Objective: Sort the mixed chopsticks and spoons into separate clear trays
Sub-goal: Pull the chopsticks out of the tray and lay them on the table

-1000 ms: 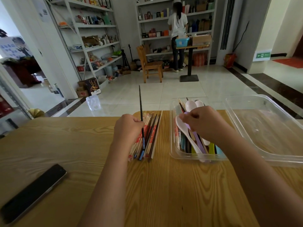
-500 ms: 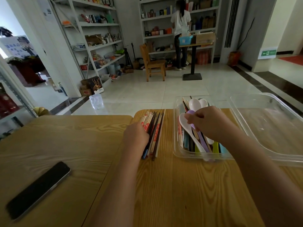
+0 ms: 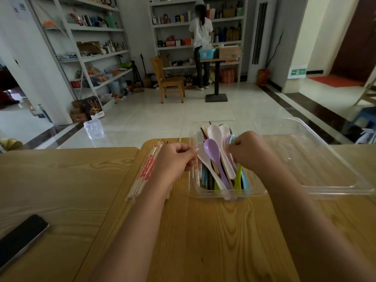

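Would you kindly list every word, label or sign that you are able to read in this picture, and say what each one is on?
Nothing here can be read in full.
Green sign, low at the far right: a white arrow shows, but the lettering is too small.
Chopsticks on the table: red printing, blurred.
Dark box by the shelves: its small label is unreadable.
Paper notice, top left: blurred.
Shelf goods: labels too small.
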